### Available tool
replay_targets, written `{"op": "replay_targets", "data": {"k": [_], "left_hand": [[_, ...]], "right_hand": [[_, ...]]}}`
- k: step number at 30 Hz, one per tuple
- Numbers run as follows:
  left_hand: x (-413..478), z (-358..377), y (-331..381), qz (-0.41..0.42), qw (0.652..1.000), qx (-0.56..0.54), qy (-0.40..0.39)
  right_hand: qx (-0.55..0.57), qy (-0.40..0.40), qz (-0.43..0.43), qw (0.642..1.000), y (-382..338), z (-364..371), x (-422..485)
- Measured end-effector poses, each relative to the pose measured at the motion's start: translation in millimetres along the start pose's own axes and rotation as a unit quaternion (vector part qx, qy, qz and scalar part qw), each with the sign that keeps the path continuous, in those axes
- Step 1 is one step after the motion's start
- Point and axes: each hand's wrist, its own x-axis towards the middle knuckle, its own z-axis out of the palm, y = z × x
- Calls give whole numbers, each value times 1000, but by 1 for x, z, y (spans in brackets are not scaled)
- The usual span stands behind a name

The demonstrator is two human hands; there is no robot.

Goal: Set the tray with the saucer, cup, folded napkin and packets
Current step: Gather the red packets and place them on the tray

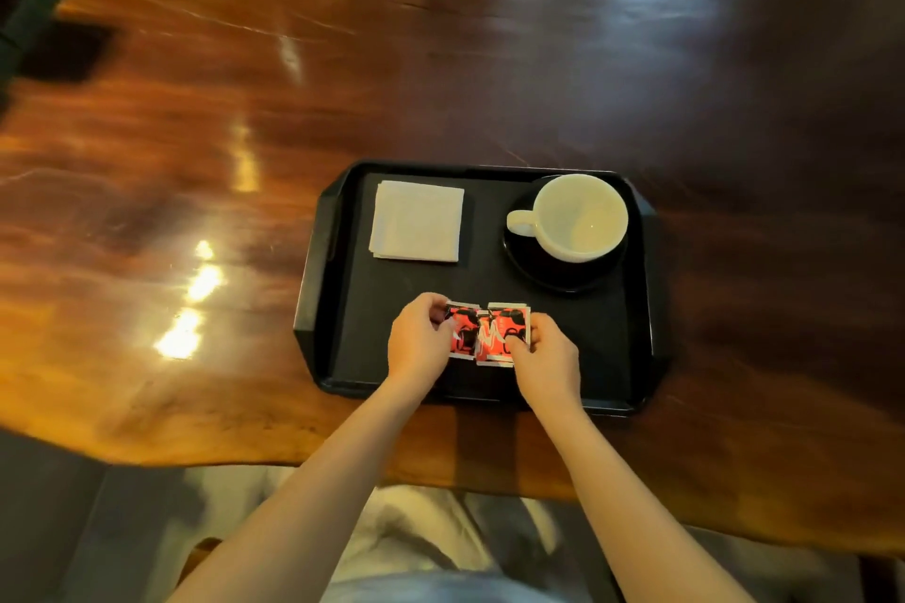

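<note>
Both your hands are over the near part of the black tray (313,260). Your left hand (416,338) pinches the left edge of the red packets (482,333), your right hand (546,355) the right edge, fingers curled on them. The folded napkin (417,220) lies at the far left of the tray. The white cup (580,215) sits on its dark saucer (553,277) at the far right. The tray rests on the glossy wooden surface (196,137).

Packets (485,333) partly behind fingers (520,344), print illegible
</note>
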Motion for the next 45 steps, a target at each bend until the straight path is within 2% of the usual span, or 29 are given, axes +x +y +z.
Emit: {"op": "replay_targets", "data": {"k": [7,16,22,25,27,29,38,42,45], "left_hand": [[1,3,-4,40,996,76,13],[-5,4,-15,65,993,91,26],[-6,4,-25,61,992,104,32],[-9,0,-27,142,978,153,9],[-11,-1,-29,221,950,218,-37],[-11,-1,-30,261,924,272,-65],[-8,-1,-25,253,922,284,-73],[-8,0,-25,260,919,290,-66],[-9,0,-25,256,919,292,-68]], "right_hand": [[23,-12,2,1000,4,1,0],[95,-44,21,994,8,3,2],[0,-26,6,1000,7,11,1],[-39,-7,-20,999,7,15,-1],[-69,9,-29,997,6,16,-2],[-99,23,-38,994,6,16,-2],[-209,70,-97,971,23,1,-4],[-274,-17,-213,938,30,-2,-2],[-310,-44,-237,920,32,-3,4]]}}
